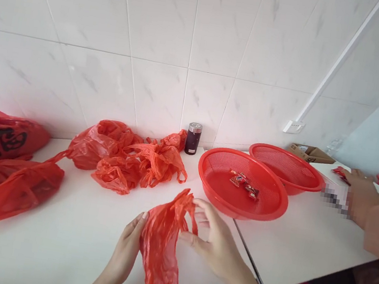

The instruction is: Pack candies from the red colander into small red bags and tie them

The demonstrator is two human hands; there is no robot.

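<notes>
In front of me, a thin red plastic bag (161, 249) hangs down past the table's front edge, crumpled lengthwise. My left hand (126, 245) pinches its left side between thumb and fingers. At the bag's upper right, my right hand (212, 240) has its curved fingers and thumb about a handle loop; the exact contact is partly hidden. Just beyond my right hand stands a red plastic basket (210, 191) holding several small wrapped packets (237, 180). Crumpled red bags (118, 174) lie behind my left hand.
Filled red bags (4, 186) sit at far left. A dark tumbler (192, 140) stands by the tiled wall. Behind the near basket are a second red basket (285, 165) and a cardboard box (313, 154). At right, a co-worker's hand (358, 194) is by a red packet.
</notes>
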